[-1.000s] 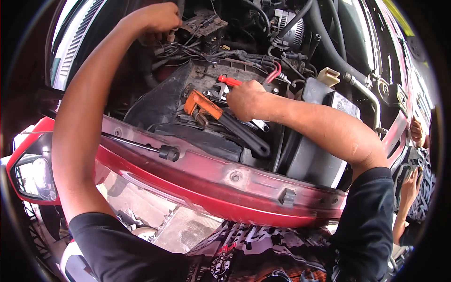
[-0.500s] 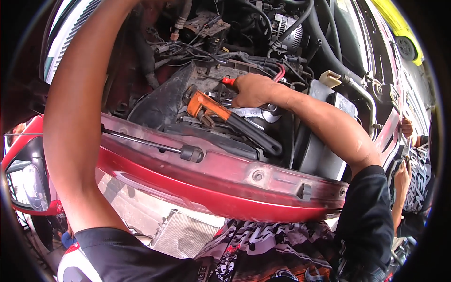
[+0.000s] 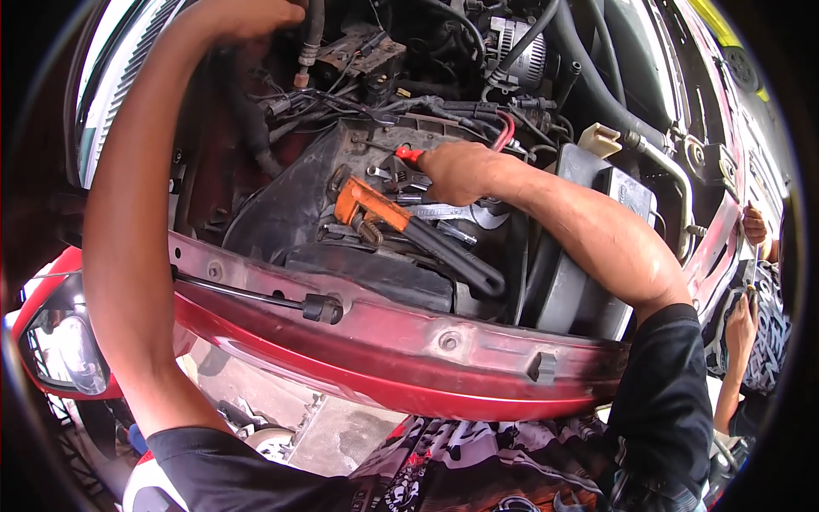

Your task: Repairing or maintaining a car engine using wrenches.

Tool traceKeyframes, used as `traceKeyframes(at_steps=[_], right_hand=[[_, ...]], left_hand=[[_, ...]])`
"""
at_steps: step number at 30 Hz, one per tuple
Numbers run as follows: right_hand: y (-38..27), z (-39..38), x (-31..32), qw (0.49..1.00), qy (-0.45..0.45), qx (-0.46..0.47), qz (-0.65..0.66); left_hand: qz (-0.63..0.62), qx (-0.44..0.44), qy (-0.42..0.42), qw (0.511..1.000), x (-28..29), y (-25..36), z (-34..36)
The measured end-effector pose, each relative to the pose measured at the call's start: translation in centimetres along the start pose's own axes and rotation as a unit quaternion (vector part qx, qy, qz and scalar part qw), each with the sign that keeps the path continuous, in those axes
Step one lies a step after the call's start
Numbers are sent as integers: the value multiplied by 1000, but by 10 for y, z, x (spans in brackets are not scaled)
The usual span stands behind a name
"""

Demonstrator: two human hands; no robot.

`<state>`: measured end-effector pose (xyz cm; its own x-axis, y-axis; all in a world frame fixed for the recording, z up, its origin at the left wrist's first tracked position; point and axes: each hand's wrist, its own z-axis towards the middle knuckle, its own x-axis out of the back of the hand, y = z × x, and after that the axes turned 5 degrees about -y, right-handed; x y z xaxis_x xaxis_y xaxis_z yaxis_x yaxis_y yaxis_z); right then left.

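Observation:
My right hand (image 3: 465,171) is closed around a screwdriver (image 3: 409,154) with a red handle; its thin shaft points left over the black plastic cover. Just below lies an adjustable pipe wrench (image 3: 373,205) with an orange head and black grip. Silvery wrenches (image 3: 471,213) and small metal tools (image 3: 399,177) lie beside it, partly under my hand. At the top edge my left hand (image 3: 264,15) reaches far into the engine bay, next to a dark hose (image 3: 312,34). Its fingers are mostly cut off or hidden, so their grip does not show.
A red fender edge (image 3: 384,333) with a strut (image 3: 247,290) runs between me and the engine bay. An alternator (image 3: 514,53) sits at the far side, a black battery (image 3: 576,247) at the right. Another person's hands (image 3: 744,316) hold something at the far right.
My left hand has come further into view at the top. My right hand stays on the screwdriver, and the whole view has shifted slightly.

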<state>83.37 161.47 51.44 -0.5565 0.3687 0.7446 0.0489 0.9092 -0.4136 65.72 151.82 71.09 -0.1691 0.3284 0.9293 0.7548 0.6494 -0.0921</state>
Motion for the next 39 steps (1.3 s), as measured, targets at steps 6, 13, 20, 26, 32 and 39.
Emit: traceKeyframes(at_steps=[6, 13, 20, 26, 32, 39], right_hand=[[7, 1, -4, 1000, 11, 16, 5], [2, 3, -4, 1000, -19, 14, -19], [6, 4, -6, 999, -17, 23, -24], [5, 0, -4, 999, -22, 23, -26], [5, 1, -4, 999, -23, 36, -22], [5, 2, -4, 999, -23, 35, -21]], left_hand=[[-39, -3, -34, 999, 0, 5, 2], [-43, -34, -7, 998, -14, -30, 17], [-66, -56, -18, 996, -21, -33, 26], [-65, -44, -11, 997, -21, -28, 22], [-57, -50, -20, 997, -23, -30, 23], [-65, -44, -38, 996, -22, -32, 25]])
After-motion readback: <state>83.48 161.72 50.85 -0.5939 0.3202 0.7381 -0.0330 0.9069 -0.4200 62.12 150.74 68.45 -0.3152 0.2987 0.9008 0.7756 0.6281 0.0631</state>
